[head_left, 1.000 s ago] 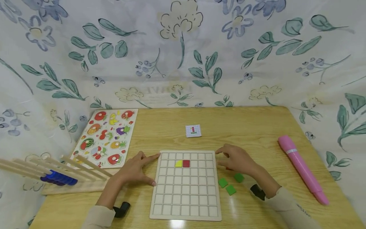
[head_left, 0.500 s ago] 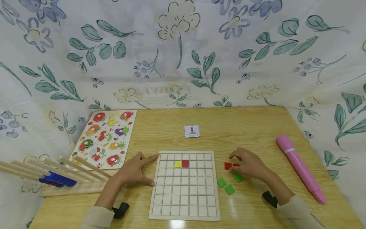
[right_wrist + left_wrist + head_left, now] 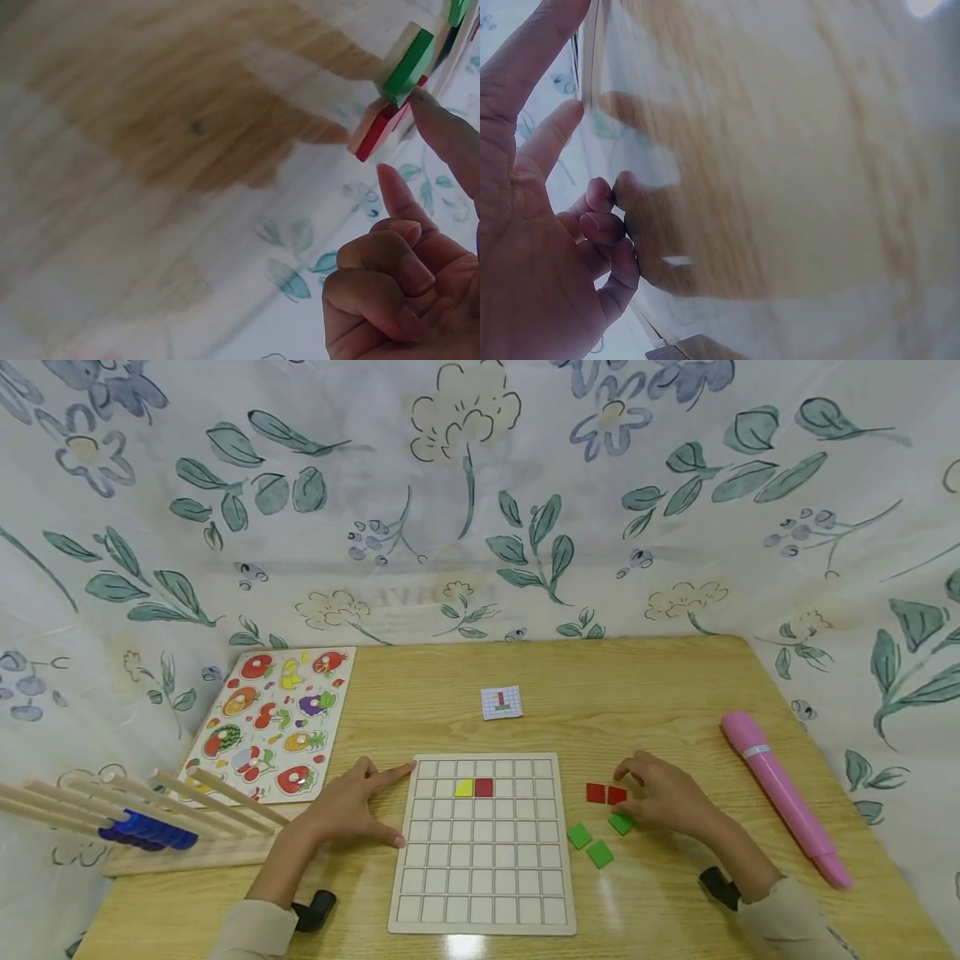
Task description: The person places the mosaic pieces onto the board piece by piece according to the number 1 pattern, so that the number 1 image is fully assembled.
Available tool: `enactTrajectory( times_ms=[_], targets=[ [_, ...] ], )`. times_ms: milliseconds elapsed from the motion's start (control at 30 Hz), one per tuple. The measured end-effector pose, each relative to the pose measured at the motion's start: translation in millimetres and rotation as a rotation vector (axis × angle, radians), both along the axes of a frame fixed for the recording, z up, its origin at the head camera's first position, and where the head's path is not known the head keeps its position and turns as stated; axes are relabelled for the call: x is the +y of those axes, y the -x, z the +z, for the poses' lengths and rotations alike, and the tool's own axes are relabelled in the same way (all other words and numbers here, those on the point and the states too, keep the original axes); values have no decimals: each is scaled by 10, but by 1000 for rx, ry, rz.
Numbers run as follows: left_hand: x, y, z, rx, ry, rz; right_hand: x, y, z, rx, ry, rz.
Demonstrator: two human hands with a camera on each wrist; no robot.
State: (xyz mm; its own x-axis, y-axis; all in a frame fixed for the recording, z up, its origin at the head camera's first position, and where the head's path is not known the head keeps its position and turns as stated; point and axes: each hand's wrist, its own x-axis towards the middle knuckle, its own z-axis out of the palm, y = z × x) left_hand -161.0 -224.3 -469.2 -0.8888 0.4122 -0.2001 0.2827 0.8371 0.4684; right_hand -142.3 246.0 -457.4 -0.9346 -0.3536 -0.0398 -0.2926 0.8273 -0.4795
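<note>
A pale wooden grid board [image 3: 483, 881] lies before me, a yellow quarter-round tile [image 3: 464, 788] and a red square tile [image 3: 483, 787] side by side in its second row. My left hand [image 3: 341, 814] touches the board's left edge with spread index finger and thumb. To the board's right, my right hand [image 3: 663, 793] is at two loose red tiles [image 3: 596, 792], thumb and index finger apart. In the right wrist view the thumb tip meets a red tile [image 3: 375, 131] beside a green tile [image 3: 407, 67]. Several green tiles [image 3: 600, 853] lie nearer me.
Behind the board lies a small printed grid card [image 3: 501, 702]. A fruit puzzle board [image 3: 273, 727] and a wooden peg rack [image 3: 225, 852] with blue beads [image 3: 153, 828] stand at left. A pink pen-shaped object [image 3: 783, 797] lies at right.
My right hand has moved right, away from the board's edge, uncovering the two red tiles, which now sit side by side. The left hand stays at the board's left edge.
</note>
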Motion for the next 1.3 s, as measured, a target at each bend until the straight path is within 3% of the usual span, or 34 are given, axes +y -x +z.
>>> enactTrajectory(
  times_ms=[367, 633, 1000, 1300],
  targets=[
    [-9, 7, -25, 19, 8, -9, 85, -15, -83, 24, 50, -2],
    [-8, 3, -24, 14, 5, -6, 64, -1, -110, 43, 11, 9],
    [-22, 17, -59, 10, 4, -4, 24, -16, -63, -5, 2, -12],
    [-13, 4, -35, 25, -4, -11, 28, -7, -96, 41, -23, 10]
  ],
)
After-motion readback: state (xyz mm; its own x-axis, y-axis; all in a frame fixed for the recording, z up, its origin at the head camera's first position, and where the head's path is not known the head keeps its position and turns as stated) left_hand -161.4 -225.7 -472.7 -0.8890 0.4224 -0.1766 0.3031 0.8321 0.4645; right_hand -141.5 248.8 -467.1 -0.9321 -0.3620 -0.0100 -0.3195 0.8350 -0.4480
